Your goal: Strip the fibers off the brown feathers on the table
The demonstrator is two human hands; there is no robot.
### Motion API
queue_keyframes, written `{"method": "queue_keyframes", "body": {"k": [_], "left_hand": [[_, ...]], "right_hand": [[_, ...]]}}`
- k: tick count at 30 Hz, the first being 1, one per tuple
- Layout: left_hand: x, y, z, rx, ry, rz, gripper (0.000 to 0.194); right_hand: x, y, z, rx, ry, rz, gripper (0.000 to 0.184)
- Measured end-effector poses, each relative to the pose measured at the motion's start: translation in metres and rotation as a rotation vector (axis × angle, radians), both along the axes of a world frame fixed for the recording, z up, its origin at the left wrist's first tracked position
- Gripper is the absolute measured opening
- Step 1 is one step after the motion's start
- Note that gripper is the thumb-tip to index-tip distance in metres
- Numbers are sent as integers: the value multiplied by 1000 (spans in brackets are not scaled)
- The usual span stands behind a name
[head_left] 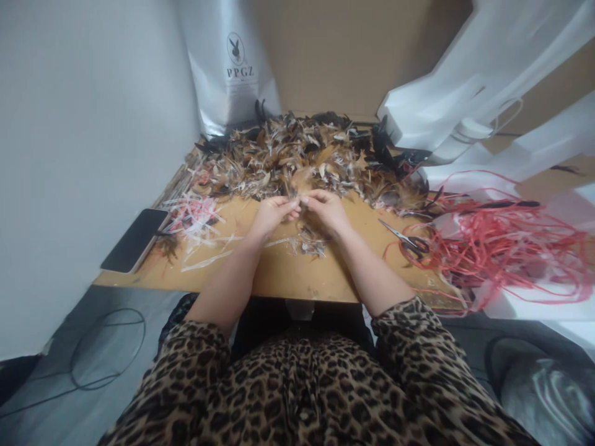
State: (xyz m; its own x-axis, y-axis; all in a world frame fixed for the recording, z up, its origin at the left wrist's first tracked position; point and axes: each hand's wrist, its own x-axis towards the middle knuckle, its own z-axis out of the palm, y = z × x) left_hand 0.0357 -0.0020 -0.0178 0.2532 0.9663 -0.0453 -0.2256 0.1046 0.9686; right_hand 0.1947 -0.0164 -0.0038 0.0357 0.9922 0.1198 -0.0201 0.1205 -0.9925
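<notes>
Both hands meet over the middle of the table, fingertips pinched close together. A light brown feather (pixel 302 179) stands up from between them, its base hidden by the fingers. My left hand (pixel 277 214) is closed in a pinch at that base. From the other side my right hand (pixel 326 209) pinches the same spot with thumb and forefinger. Just beyond lies a wide heap of brown, black and white feathers (pixel 260 158). Small feather scraps (pixel 312 243) are scattered on the table below the hands.
A dark-screened phone (pixel 136 240) lies at the table's left edge, near pink and white strips (pixel 194 215). To the right are scissors (pixel 403 238) and a tangle of red strings (pixel 506 248). A silver-white bag (pixel 232 74) stands behind the heap on the wooden table (pixel 297 282).
</notes>
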Motion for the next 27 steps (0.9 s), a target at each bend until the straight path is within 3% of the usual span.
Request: {"method": "queue_keyframes", "body": {"k": [3, 5, 10, 17, 22, 24, 27], "left_hand": [[-5, 5, 2, -27, -108, 104, 18], [-7, 7, 2, -50, -158, 161, 17], [-8, 7, 1, -81, -162, 161, 16], [-8, 5, 1, -110, -230, 137, 13], [-9, 5, 1, -113, -235, 131, 12], [-10, 5, 2, -118, -243, 141, 11], [-10, 5, 1, -122, -255, 144, 9]], "right_hand": [[16, 9, -6, 118, -153, -132, 26], [26, 14, -12, 257, -368, -207, 17], [33, 12, -16, 496, -975, -148, 25], [19, 8, -16, 614, -1266, -51, 31], [18, 13, -27, 576, -1216, -18, 24], [20, 15, -28, 543, -1027, -82, 20], [21, 17, -24, 391, -571, -235, 15]]}}
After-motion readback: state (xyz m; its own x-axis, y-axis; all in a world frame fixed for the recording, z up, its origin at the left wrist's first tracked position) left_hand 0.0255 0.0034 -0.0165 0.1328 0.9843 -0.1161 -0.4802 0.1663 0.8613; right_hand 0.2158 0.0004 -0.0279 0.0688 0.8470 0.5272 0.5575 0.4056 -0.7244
